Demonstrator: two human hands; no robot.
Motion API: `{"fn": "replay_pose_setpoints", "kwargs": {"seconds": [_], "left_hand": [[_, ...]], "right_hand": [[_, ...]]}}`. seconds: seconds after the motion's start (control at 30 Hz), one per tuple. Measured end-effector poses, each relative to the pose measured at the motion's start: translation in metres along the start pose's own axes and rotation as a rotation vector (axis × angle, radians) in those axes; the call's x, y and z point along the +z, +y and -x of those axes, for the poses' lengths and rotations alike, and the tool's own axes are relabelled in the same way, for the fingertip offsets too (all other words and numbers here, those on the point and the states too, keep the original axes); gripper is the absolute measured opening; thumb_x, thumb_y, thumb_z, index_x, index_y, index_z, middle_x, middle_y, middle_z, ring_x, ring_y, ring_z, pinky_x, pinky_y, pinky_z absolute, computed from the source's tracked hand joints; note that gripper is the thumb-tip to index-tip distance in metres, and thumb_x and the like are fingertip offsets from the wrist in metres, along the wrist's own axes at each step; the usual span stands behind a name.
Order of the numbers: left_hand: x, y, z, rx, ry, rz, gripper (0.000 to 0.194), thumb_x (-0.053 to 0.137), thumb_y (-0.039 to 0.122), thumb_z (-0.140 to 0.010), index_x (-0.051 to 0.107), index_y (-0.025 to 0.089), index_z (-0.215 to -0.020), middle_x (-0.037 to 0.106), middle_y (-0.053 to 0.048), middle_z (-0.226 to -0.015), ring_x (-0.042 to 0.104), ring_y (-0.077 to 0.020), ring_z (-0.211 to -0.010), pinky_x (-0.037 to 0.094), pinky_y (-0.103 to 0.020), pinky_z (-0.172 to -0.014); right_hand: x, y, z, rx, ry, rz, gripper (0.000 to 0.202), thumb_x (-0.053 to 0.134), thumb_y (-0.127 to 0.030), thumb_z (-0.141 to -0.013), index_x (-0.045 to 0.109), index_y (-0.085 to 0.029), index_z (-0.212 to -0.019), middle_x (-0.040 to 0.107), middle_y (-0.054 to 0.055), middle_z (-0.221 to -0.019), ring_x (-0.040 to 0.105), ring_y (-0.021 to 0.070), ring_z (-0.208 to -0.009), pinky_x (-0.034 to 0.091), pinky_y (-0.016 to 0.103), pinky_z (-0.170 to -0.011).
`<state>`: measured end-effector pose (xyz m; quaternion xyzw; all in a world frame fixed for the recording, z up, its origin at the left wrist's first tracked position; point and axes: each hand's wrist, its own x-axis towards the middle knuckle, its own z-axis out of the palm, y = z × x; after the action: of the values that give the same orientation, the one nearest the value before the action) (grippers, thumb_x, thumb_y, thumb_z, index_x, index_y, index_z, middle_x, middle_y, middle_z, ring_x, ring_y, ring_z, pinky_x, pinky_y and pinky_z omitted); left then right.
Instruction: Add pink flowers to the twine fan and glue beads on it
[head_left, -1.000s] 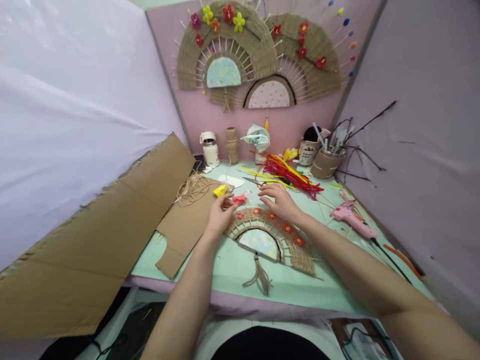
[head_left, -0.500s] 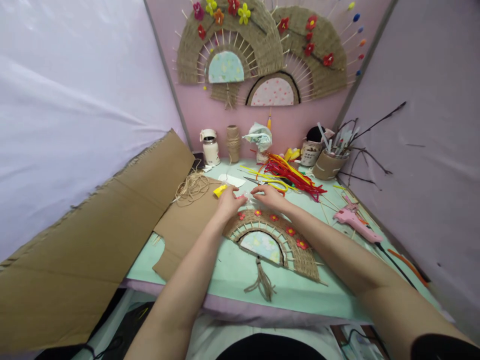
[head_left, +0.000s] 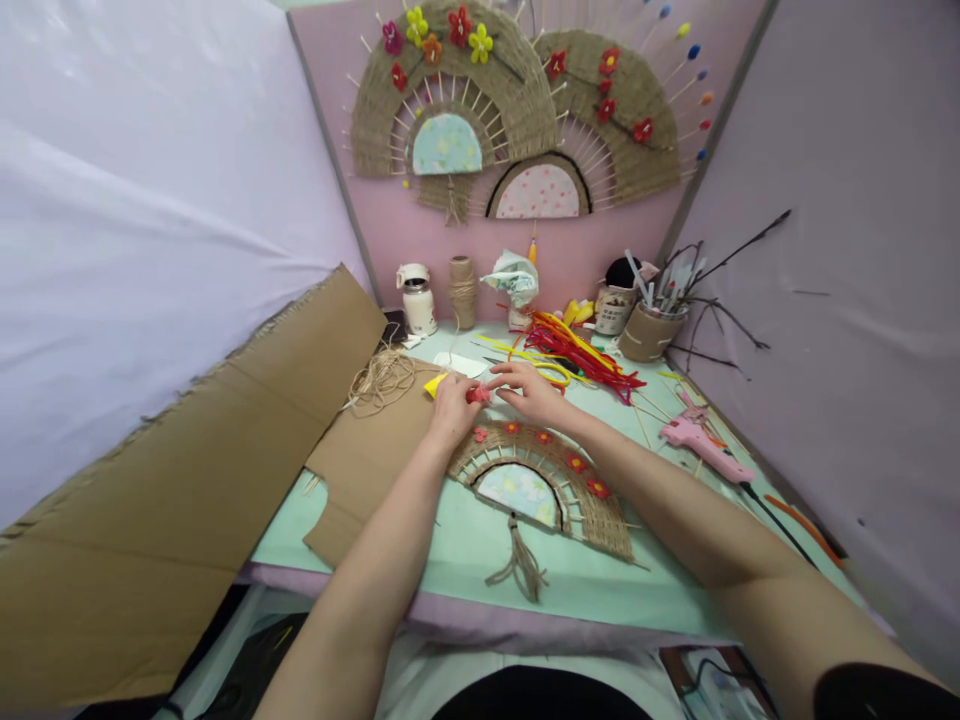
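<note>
Small red flower [head_left: 477, 394] pinched btwn left hand [head_left: 452, 409] & right hand [head_left: 531, 392] fingers mid-frame; best kept flat, pressed gently above woven fan [head_left: 547, 478].

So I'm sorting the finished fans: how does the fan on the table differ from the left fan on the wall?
The fan on the table lies flat; the left fan on the wall hangs upright. The table fan's flowers are all red in a row, while the wall fan's are mixed: pink, yellow, orange, red. Both are woven half-circles with stick spokes, a patterned centre and a tassel.
</note>
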<state>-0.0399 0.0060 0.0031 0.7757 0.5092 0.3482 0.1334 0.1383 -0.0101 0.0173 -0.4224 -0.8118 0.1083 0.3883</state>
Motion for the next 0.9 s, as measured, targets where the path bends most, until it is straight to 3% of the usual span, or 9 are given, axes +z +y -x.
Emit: {"fn": "replay_pose_setpoints", "kwargs": {"seconds": [0.17, 0.5, 0.67, 0.73, 0.9], "left_hand": [[0.0, 0.005, 0.003, 0.079, 0.017, 0.015, 0.016, 0.061, 0.024, -0.079, 0.071, 0.019, -0.091, 0.053, -0.006, -0.084, 0.051, -0.0197, -0.085, 0.04, -0.031, -0.078], [0.005, 0.004, 0.002, 0.097, 0.047, 0.056, 0.013, 0.06, 0.026, -0.08, 0.07, 0.018, -0.084, 0.055, -0.006, -0.08, 0.051, -0.0183, -0.081, 0.04, -0.03, -0.075], [0.004, -0.002, 0.0, 0.043, 0.026, 0.0, 0.012, 0.062, 0.021, -0.076, 0.07, 0.018, -0.084, 0.057, -0.007, -0.083, 0.053, -0.0204, -0.083, 0.042, -0.032, -0.078], [0.004, -0.005, 0.0, 0.004, -0.002, -0.014, 0.013, 0.063, 0.018, -0.073, 0.07, 0.018, -0.084, 0.059, -0.008, -0.084, 0.054, -0.0223, -0.085, 0.043, -0.035, -0.08], [0.004, -0.005, 0.001, -0.096, -0.036, 0.16, 0.032, 0.067, 0.009, -0.062, 0.069, 0.015, -0.094, 0.062, -0.01, -0.088, 0.056, -0.0258, -0.09, 0.042, -0.039, -0.088]], "right_hand": [[0.003, -0.001, 0.002, -0.026, 0.049, 0.141, 0.014, 0.062, -0.02, -0.085, 0.075, -0.024, -0.087, 0.064, 0.009, -0.113, 0.055, 0.0242, -0.107, 0.041, 0.046, -0.095], [0.006, -0.007, 0.005, -0.095, 0.075, 0.058, 0.008, 0.065, -0.02, -0.081, 0.073, -0.023, -0.08, 0.065, 0.008, -0.112, 0.055, 0.0232, -0.11, 0.04, 0.046, -0.097], [0.008, -0.008, 0.003, 0.149, 0.111, -0.234, 0.008, 0.064, -0.025, -0.077, 0.069, -0.021, -0.072, 0.066, 0.008, -0.114, 0.059, 0.0219, -0.108, 0.049, 0.037, -0.084], [0.007, -0.004, 0.002, 0.261, 0.141, -0.342, 0.009, 0.065, -0.027, -0.076, 0.068, -0.02, -0.07, 0.067, 0.008, -0.112, 0.061, 0.0222, -0.107, 0.048, 0.038, -0.087], [0.003, 0.003, 0.0, 0.313, 0.172, -0.377, 0.01, 0.066, -0.029, -0.075, 0.07, -0.02, -0.074, 0.07, 0.009, -0.108, 0.063, 0.0238, -0.105, 0.042, 0.043, -0.096]]}}
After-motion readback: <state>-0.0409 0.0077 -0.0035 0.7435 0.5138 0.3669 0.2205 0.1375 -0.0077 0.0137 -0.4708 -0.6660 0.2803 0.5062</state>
